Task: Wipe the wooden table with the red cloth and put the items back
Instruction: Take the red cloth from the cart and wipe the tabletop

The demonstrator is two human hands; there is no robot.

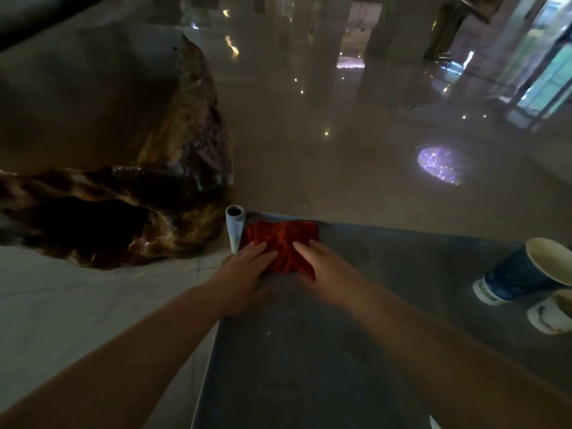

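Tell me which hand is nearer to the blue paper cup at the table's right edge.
Right. The right hand lies flat on the red cloth, on the side toward the blue paper cup. The left hand presses the cloth's far side, farther from the cup.

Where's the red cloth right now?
In the head view, the red cloth lies at the table's far left corner, under both hands, left hand and right hand, beside a pale tube.

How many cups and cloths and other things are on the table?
Red cloth: 1
Blue paper cup: 1
Small white cup: 1
Rolled grey tube at the table corner: 1
Total: 4
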